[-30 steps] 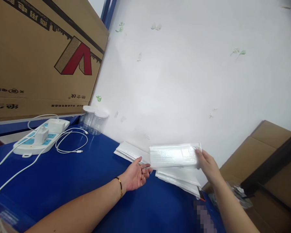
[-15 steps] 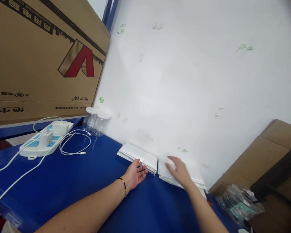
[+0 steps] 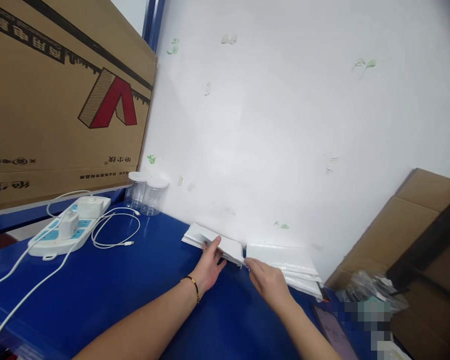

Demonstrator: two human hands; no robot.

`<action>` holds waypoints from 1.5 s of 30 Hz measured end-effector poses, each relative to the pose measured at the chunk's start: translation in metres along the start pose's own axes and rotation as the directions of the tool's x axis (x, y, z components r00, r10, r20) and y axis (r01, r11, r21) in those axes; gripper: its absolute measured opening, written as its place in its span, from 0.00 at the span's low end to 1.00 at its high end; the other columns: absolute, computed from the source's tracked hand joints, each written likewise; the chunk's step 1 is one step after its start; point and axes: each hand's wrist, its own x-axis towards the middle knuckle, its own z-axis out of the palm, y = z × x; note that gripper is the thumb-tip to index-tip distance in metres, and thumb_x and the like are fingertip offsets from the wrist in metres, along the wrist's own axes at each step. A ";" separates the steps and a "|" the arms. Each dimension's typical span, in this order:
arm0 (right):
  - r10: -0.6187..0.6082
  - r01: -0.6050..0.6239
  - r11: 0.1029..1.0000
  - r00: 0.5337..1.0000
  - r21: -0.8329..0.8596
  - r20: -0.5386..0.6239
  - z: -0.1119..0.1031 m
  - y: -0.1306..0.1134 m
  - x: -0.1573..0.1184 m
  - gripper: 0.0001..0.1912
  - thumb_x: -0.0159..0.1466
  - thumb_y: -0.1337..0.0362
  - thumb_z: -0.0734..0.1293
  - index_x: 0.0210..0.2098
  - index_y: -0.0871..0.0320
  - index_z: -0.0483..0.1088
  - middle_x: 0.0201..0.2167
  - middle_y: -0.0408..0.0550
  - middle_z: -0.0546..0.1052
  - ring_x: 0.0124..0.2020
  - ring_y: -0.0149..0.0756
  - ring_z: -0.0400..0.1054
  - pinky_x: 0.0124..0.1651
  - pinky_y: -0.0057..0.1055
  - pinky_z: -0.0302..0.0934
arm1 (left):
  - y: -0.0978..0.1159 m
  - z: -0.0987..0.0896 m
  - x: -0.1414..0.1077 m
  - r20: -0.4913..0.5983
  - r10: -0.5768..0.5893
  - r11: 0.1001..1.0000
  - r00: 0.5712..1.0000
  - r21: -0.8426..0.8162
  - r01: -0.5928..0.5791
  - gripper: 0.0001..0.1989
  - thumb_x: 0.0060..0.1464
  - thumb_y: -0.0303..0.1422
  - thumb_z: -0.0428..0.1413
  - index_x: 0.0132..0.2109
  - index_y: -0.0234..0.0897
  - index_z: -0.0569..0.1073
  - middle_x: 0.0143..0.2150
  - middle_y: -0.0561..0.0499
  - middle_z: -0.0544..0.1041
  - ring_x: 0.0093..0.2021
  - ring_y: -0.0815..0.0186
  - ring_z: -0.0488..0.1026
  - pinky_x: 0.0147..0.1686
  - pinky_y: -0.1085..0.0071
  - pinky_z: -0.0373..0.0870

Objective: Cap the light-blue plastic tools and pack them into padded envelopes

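Two low stacks of flat white glossy packets lie side by side on the blue tabletop against the white wall. At the left stack (image 3: 192, 233), my left hand (image 3: 209, 266) has its thumb on top of a white packet (image 3: 228, 245) and its fingers curled under the front edge. That packet is slightly raised and tilted off the stack. My right hand (image 3: 269, 284) is closed, its fingertips together at the packet's right end, in front of the right stack (image 3: 285, 256). Its fingertips partly hide what they pinch.
A white power strip (image 3: 65, 227) with chargers and a coiled white cable (image 3: 114, 246) lies at left. Two clear jars (image 3: 152, 200) with white lids stand by the wall. A big cardboard box (image 3: 60, 110) is behind; a dark flat slab (image 3: 333, 327) and plastic bags (image 3: 367, 287) are at right.
My left hand has gone from lying palm-up beside the left stack to gripping a packet. My right hand has moved left and down from above the right stack to the packet's end.
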 end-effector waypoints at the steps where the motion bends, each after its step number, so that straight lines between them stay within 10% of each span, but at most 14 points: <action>1: -0.058 0.058 0.997 0.998 0.057 -0.001 -0.003 0.000 -0.016 0.18 0.66 0.69 0.53 0.53 0.56 0.65 0.48 0.53 0.75 0.44 0.38 0.72 0.43 0.31 0.65 | 0.000 0.000 0.000 -0.013 0.024 0.999 1.000 -0.025 -0.024 0.21 0.50 0.41 0.59 0.49 0.42 0.64 0.49 0.46 0.71 0.50 0.62 0.69 0.45 0.67 0.69; 6: 0.037 -0.096 0.918 0.987 0.385 0.159 0.001 -0.001 -0.074 0.22 0.64 0.67 0.57 0.58 0.51 0.60 0.55 0.49 0.69 0.54 0.40 0.64 0.55 0.37 0.59 | -0.007 0.006 -0.011 0.066 0.270 0.962 0.961 0.011 -0.271 0.32 0.45 0.33 0.64 0.56 0.45 0.60 0.44 0.50 0.73 0.48 0.62 0.71 0.48 0.67 0.66; 11: 0.270 -0.411 0.675 0.911 0.613 0.313 0.022 0.008 -0.088 0.54 0.48 0.55 0.73 0.66 0.53 0.41 0.66 0.53 0.50 0.65 0.50 0.45 0.64 0.47 0.44 | -0.005 0.021 -0.040 0.293 0.423 0.849 0.857 0.203 -0.488 0.35 0.46 0.36 0.63 0.59 0.46 0.58 0.41 0.52 0.74 0.48 0.62 0.70 0.47 0.67 0.64; 19: 0.226 -0.391 0.610 0.920 0.689 0.322 0.035 0.019 -0.091 0.60 0.41 0.50 0.76 0.65 0.53 0.44 0.65 0.54 0.51 0.65 0.52 0.43 0.64 0.49 0.40 | 0.011 0.046 -0.054 0.381 0.475 0.778 0.793 0.240 -0.581 0.33 0.47 0.35 0.62 0.59 0.46 0.58 0.44 0.50 0.73 0.52 0.59 0.68 0.51 0.62 0.61; 45: 0.149 -0.312 0.727 0.942 0.612 0.302 0.019 0.016 -0.088 0.29 0.60 0.47 0.62 0.57 0.53 0.62 0.61 0.51 0.60 0.63 0.46 0.49 0.63 0.42 0.47 | 0.090 0.124 -0.085 0.538 0.455 0.459 0.710 0.542 -0.704 0.34 0.45 0.38 0.62 0.58 0.42 0.60 0.45 0.49 0.71 0.46 0.59 0.70 0.46 0.63 0.62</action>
